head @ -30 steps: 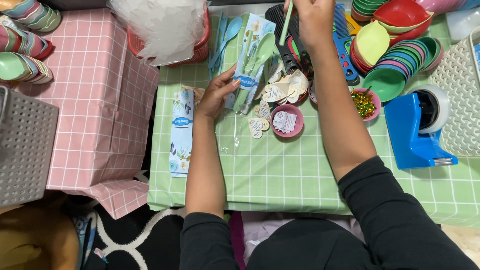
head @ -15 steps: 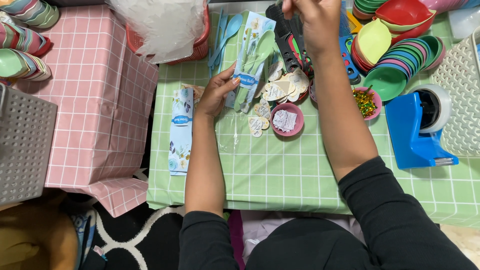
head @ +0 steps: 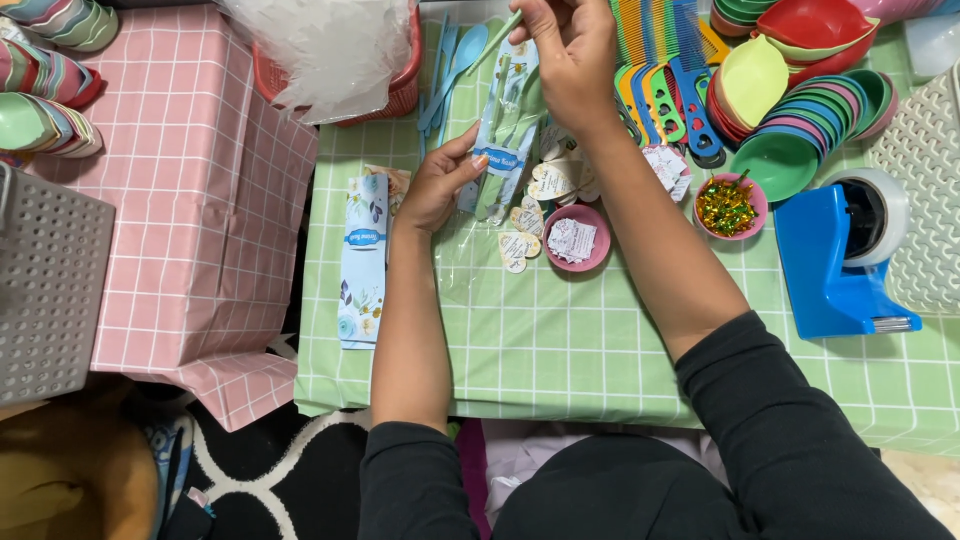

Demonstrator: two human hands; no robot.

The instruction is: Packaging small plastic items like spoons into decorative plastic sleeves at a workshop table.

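Left hand (head: 432, 190) pinches the lower part of a clear plastic sleeve with blue floral card (head: 505, 130), thumb on its label, sleeve lying flat on the green checked tablecloth (head: 600, 340) and running up away from the fingers. Right hand (head: 568, 55) sits just above and to the right of the left hand, fingers closed on a thin light green utensil handle (head: 497, 30) that angles up-left over the sleeve's top end. Heart-shaped paper tags (head: 545, 185) lie just right of the left hand, under the right wrist; small pink bowl of folded papers (head: 577, 238) just below them. Second floral card pack (head: 362, 262) lies flat beside the left forearm, on its outer side. Coloured combs (head: 665, 70) right of the right hand, pink bowl of shiny gold bits (head: 727, 205) and blue tape dispenser (head: 835, 265) further right. Stacked coloured bowls (head: 800, 120) beyond the combs.
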